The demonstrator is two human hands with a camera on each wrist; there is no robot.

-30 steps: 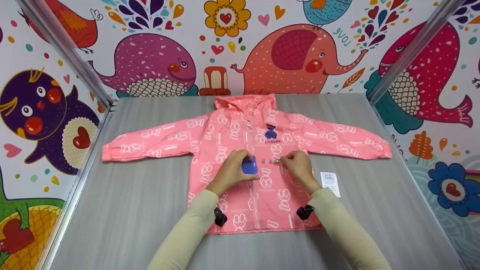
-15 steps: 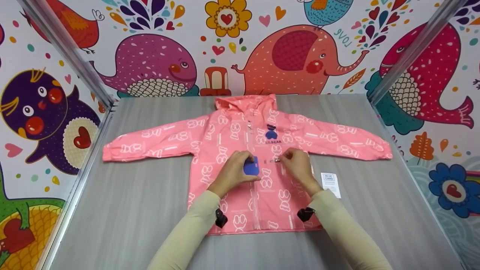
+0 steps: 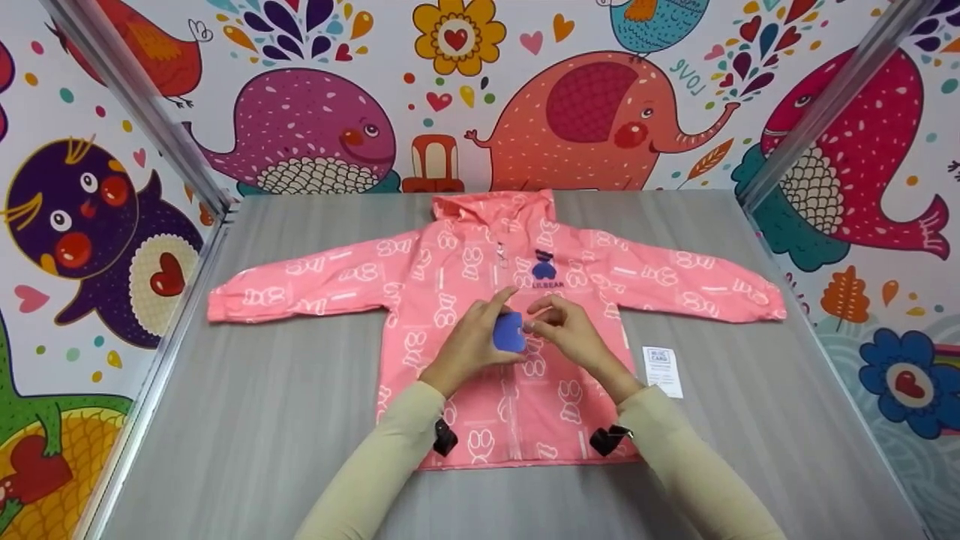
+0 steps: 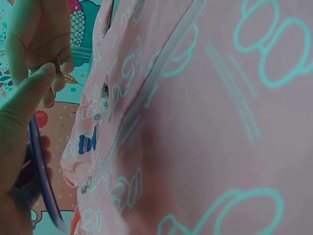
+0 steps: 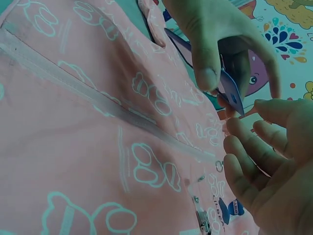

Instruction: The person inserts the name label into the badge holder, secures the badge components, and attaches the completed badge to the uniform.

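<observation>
Largest is the grey, faintly streaked tabletop (image 3: 285, 420) under the jacket, a coral-pink hooded jacket (image 3: 480, 281) of thin, lightly creased cloth, laid flat, white bear outlines printed all over. Over its front, the left hand (image 3: 466, 341) grips a blue card holder (image 3: 508, 332), thumb and fingers clamped on it, forefinger raised apart. The right hand (image 3: 574, 337), also above the jacket front, has bent fingertips at the holder's slotted edge; whether they pinch something thin there I cannot tell. A white printed slip (image 3: 663, 372) lies just beside the jacket. The holder is thin, smooth, plastic-looking, round-cornered; smallest, a shiny metal clip (image 5: 203, 221) sits on the jacket's chest. The step seems to be handling that slotted edge, which calls for a steady left grip and fine fingertip control.
</observation>
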